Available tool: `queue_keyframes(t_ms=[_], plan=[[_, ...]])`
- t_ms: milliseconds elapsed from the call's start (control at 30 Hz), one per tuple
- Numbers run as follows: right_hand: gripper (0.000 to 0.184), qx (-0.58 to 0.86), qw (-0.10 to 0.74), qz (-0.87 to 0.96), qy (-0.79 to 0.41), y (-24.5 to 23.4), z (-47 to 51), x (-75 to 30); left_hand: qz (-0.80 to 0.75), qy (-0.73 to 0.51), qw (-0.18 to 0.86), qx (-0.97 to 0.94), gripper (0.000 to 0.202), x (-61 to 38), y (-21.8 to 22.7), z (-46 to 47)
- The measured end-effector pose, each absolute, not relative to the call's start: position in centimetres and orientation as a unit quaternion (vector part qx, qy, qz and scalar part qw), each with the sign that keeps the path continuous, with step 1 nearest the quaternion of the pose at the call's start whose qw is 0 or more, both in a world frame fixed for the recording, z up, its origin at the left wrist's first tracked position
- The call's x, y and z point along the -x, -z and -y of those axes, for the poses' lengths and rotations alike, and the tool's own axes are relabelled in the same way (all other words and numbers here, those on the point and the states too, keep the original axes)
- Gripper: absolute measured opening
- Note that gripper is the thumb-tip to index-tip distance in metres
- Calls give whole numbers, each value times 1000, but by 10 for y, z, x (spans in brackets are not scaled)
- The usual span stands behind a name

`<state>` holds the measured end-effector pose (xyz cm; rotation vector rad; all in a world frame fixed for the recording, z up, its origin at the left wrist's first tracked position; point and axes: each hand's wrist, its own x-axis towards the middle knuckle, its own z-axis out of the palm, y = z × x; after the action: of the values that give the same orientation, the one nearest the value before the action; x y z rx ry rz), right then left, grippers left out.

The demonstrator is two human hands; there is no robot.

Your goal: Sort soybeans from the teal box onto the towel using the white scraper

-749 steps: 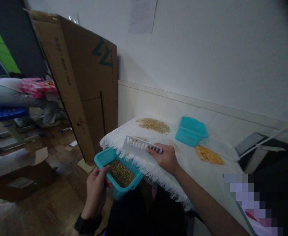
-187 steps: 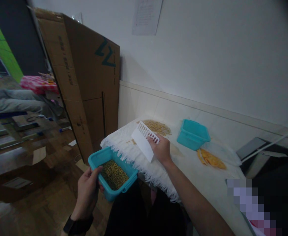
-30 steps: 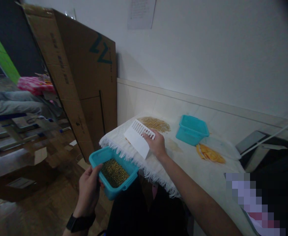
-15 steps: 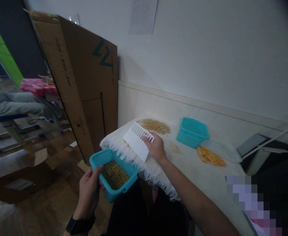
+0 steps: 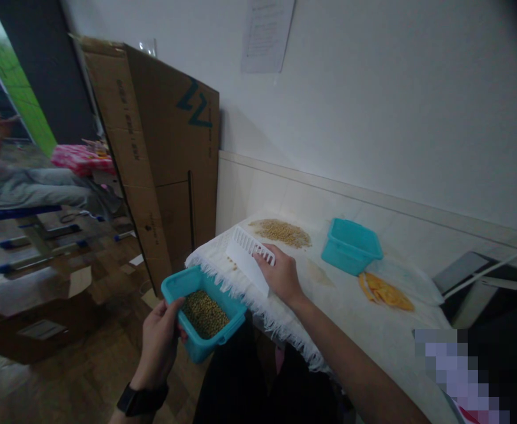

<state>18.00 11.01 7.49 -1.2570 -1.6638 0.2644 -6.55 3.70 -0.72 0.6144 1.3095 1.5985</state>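
My left hand point(image 5: 163, 335) is closed on the near left wall of a teal plastic bin point(image 5: 236, 323), tilted just below the table's fringed edge. Greenish beans point(image 5: 205, 315) partly fill this bin. With my right hand point(image 5: 280, 274) I grip a white slotted plastic scraper point(image 5: 247, 262) by its slotted edge, its blade slanted over the cloth. A few pale beans point(image 5: 232, 263) lie on the white cloth point(image 5: 209, 250) beside the blade, towards the bin. Behind the scraper spreads a pile of tan beans point(image 5: 282, 231).
A second teal bin point(image 5: 351, 247) stands at the table's back, with a yellow cloth point(image 5: 386, 291) and a clear lid point(image 5: 417, 280) beside it. A tall cardboard box point(image 5: 170, 153) rises on the left. Farther left sits a person point(image 5: 33, 182).
The scraper has tipped steeper in my right hand, and loose beans now show on the cloth beside it. My left hand keeps hold of the bin. The view has shifted slightly.
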Motion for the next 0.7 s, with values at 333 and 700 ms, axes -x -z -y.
queue_keyframes(t_ms=[333,700], plan=[[29,478,464,746,7,-74,-70,-176,-539,-659,453,-266,38,68,-1,-42],[24,439,471,765,22,-76,-73,-175,-539,-654,455,-274,36,65,6,-51]])
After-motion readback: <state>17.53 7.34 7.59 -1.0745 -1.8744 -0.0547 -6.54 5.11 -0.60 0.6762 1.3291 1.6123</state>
